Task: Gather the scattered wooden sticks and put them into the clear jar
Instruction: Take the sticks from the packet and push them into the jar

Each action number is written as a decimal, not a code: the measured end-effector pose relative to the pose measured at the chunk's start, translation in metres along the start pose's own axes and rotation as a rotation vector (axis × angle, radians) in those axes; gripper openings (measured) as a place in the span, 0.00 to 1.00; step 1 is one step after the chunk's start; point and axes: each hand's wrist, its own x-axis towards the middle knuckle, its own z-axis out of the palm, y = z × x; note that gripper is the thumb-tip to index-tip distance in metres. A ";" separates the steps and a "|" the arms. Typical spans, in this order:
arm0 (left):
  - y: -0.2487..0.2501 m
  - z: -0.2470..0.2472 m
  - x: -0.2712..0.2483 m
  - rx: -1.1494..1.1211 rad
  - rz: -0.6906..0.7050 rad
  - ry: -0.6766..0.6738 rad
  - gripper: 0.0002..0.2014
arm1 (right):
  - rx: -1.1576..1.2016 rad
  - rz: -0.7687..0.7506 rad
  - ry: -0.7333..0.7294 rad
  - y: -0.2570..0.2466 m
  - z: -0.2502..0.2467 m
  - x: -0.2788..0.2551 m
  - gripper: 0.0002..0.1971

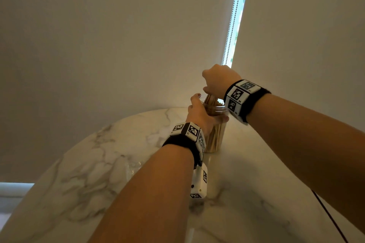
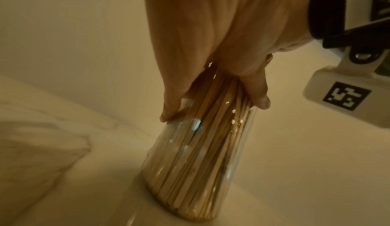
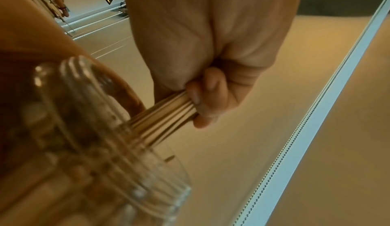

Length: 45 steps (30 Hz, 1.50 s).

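While the left hand wraps its fingers and thumb around the upper part of the clear jar, the right hand clenches a bundle of wooden sticks directly above the jar's mouth, the lower ends of the bundle already inside the threaded glass rim. The jar stands upright on the round marble table, near the table's far edge, and is packed with more sticks that stand on end against the glass. Both wrists wear black bands fitted with white blocks printed with black-and-white square markers: the left band sits just on the near side of the jar, the right band above it and to its right. Behind the jar hangs a pale roller blind, and beyond the jar a beaded cord runs down a narrow strip of daylight. A thin dark cable crosses the table's near right part, well apart from the jar.
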 end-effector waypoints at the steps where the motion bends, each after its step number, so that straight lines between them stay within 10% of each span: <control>1: 0.000 0.000 0.000 -0.006 -0.005 0.000 0.60 | -0.005 0.017 -0.020 -0.001 0.001 0.001 0.13; 9: 0.000 -0.001 -0.003 -0.016 0.003 0.008 0.59 | 0.072 -0.017 -0.189 -0.008 0.000 0.001 0.12; 14: -0.001 0.001 -0.003 -0.006 0.013 0.018 0.59 | 0.602 0.109 -0.095 0.007 -0.009 0.001 0.14; 32: -0.002 0.001 -0.002 -0.003 0.018 0.033 0.59 | 0.836 0.076 -0.231 0.018 -0.004 -0.010 0.18; 38: -0.004 0.001 -0.003 -0.046 0.017 0.017 0.59 | 0.790 0.035 -0.340 0.045 -0.010 -0.023 0.08; 45: -0.002 0.000 -0.004 -0.074 0.012 0.004 0.58 | 0.357 0.049 -0.064 0.015 0.014 -0.018 0.10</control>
